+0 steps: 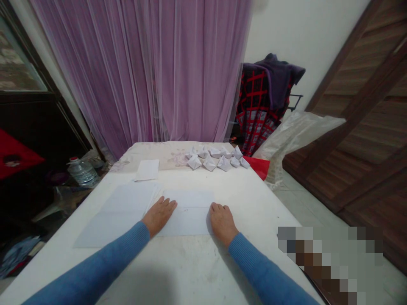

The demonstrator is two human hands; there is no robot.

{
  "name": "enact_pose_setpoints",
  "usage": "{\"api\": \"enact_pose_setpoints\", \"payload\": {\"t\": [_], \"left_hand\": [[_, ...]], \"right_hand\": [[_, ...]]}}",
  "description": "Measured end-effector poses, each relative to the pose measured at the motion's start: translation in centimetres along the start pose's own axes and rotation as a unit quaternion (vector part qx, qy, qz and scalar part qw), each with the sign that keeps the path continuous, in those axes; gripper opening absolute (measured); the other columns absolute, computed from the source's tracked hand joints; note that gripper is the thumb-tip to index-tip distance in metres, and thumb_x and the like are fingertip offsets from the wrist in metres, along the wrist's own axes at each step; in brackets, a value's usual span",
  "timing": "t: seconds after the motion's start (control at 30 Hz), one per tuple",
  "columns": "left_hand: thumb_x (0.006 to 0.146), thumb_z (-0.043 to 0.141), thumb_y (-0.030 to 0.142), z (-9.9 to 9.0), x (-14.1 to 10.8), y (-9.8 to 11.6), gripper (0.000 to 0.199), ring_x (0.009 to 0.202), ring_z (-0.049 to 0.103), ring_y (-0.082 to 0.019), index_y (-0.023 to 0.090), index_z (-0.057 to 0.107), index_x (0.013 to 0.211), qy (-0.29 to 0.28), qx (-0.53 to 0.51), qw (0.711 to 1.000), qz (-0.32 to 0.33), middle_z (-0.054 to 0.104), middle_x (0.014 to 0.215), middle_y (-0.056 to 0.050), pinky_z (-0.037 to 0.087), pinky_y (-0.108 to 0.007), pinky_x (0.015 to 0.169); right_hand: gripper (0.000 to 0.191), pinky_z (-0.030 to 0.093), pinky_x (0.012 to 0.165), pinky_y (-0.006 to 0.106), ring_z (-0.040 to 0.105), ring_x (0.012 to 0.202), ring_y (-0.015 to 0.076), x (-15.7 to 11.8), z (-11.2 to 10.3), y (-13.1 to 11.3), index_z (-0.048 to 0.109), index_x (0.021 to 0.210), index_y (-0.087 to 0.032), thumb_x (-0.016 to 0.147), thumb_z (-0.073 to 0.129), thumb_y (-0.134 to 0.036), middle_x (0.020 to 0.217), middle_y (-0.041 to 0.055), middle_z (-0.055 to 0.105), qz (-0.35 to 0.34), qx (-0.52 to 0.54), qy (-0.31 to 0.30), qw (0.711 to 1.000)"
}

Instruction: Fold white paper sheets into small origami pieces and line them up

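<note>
A white sheet of paper point(189, 221) lies in front of me on the table, with a straight crosswise line, like a crease or folded edge, in its upper half. My left hand point(160, 215) rests flat on its left side, fingers stretched out and slightly apart. At the right edge, my right hand point(223, 222) has its fingers curled in against the paper; the fingertips are partly hidden. Left of the sheet is a pile of larger white paper point(117, 209). Beyond that pile sits a smaller folded white paper point(148, 169).
Several folded paper boats point(209, 163) stand in rows at the table's far right. Past the white-covered table point(190, 271) are a red bag point(259, 166), a clear plastic bag point(295, 131), a draped chair point(260, 97), purple curtains point(190, 72) and a water bottle point(83, 173).
</note>
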State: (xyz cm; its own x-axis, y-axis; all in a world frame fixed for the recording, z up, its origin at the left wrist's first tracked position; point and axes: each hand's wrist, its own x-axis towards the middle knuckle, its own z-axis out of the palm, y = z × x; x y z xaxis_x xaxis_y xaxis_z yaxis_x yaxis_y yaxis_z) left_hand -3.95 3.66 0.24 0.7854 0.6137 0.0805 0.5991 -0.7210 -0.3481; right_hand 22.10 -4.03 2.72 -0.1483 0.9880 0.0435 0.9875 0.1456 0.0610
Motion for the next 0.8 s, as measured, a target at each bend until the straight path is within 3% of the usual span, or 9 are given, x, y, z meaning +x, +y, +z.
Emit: {"api": "enact_pose_setpoints", "payload": {"t": [0.13, 0.23, 0.33, 0.4, 0.47, 0.57, 0.8], "left_hand": [[0.088, 0.037, 0.002, -0.3, -0.5, 0.0, 0.051, 0.121, 0.054, -0.021, 0.019, 0.050, 0.135, -0.003, 0.013, 1.000, 0.003, 0.058, 0.135, -0.007, 0.034, -0.039, 0.105], [0.088, 0.039, 0.003, -0.6, -0.4, -0.1, 0.051, 0.120, 0.054, -0.022, 0.019, 0.051, 0.134, -0.004, 0.011, 1.000, 0.012, 0.058, 0.134, -0.008, 0.035, -0.039, 0.104], [0.089, 0.041, 0.005, -0.5, -0.3, -0.2, 0.049, 0.121, 0.054, -0.023, 0.019, 0.051, 0.134, -0.007, 0.010, 1.000, 0.018, 0.059, 0.134, -0.008, 0.035, -0.040, 0.105], [0.090, 0.041, 0.008, -0.3, -0.2, -0.3, 0.047, 0.122, 0.053, -0.023, 0.019, 0.051, 0.134, -0.007, 0.007, 1.000, 0.018, 0.059, 0.134, -0.009, 0.034, -0.041, 0.105], [0.090, 0.040, 0.009, -0.1, -0.2, -0.3, 0.047, 0.122, 0.053, -0.023, 0.020, 0.052, 0.134, -0.008, 0.001, 1.000, 0.015, 0.059, 0.134, -0.008, 0.034, -0.041, 0.105], [0.089, 0.038, 0.007, 0.1, -0.3, -0.2, 0.049, 0.123, 0.052, -0.023, 0.020, 0.052, 0.134, -0.008, -0.008, 1.000, 0.009, 0.058, 0.135, -0.009, 0.034, -0.042, 0.106], [0.086, 0.035, 0.001, -0.2, -0.6, -0.1, 0.051, 0.123, 0.054, -0.023, 0.015, 0.055, 0.131, -0.011, 0.010, 1.000, 0.005, 0.059, 0.134, -0.011, 0.036, -0.043, 0.106]], "right_hand": [[0.032, 0.040, 0.084, 0.045, 0.058, 0.099, 0.0296, -0.1, -0.2, -0.1, 0.067, 0.100, -0.004, 0.085, 0.039, 0.000, 0.105, 0.0220, 0.064, 0.016, 0.031, 0.012, 0.999], [0.036, 0.032, 0.100, 0.054, 0.046, 0.124, 0.0340, 0.3, -0.1, -1.7, 0.059, 0.122, -0.005, 0.092, 0.040, -0.012, 0.132, 0.0240, 0.054, 0.014, 0.055, 0.036, 0.998], [0.047, 0.024, 0.112, 0.048, 0.034, 0.137, 0.0263, 1.0, 0.5, -4.4, 0.045, 0.139, -0.015, 0.096, 0.044, -0.033, 0.147, 0.0118, 0.043, -0.042, 0.087, 0.043, 0.994], [0.049, 0.022, 0.113, 0.050, 0.036, 0.136, 0.0255, 1.5, 1.0, -6.0, 0.043, 0.141, -0.015, 0.097, 0.040, -0.036, 0.147, 0.0115, 0.044, -0.091, 0.148, 0.042, 0.984], [0.050, 0.020, 0.114, 0.053, 0.034, 0.138, 0.0264, 1.8, 1.3, -6.9, 0.043, 0.141, -0.014, 0.098, 0.039, -0.039, 0.148, 0.0124, 0.042, -0.091, 0.179, 0.035, 0.979], [0.052, 0.018, 0.114, 0.055, 0.031, 0.140, 0.0268, 1.7, 1.7, -6.3, 0.042, 0.142, -0.013, 0.098, 0.038, -0.041, 0.150, 0.0130, 0.038, -0.071, 0.188, 0.027, 0.979], [0.054, 0.016, 0.115, 0.054, 0.030, 0.141, 0.0275, -0.2, 2.3, -1.3, 0.040, 0.143, -0.012, 0.098, 0.039, -0.041, 0.151, 0.0144, 0.034, 0.004, 0.145, 0.018, 0.989]]}}
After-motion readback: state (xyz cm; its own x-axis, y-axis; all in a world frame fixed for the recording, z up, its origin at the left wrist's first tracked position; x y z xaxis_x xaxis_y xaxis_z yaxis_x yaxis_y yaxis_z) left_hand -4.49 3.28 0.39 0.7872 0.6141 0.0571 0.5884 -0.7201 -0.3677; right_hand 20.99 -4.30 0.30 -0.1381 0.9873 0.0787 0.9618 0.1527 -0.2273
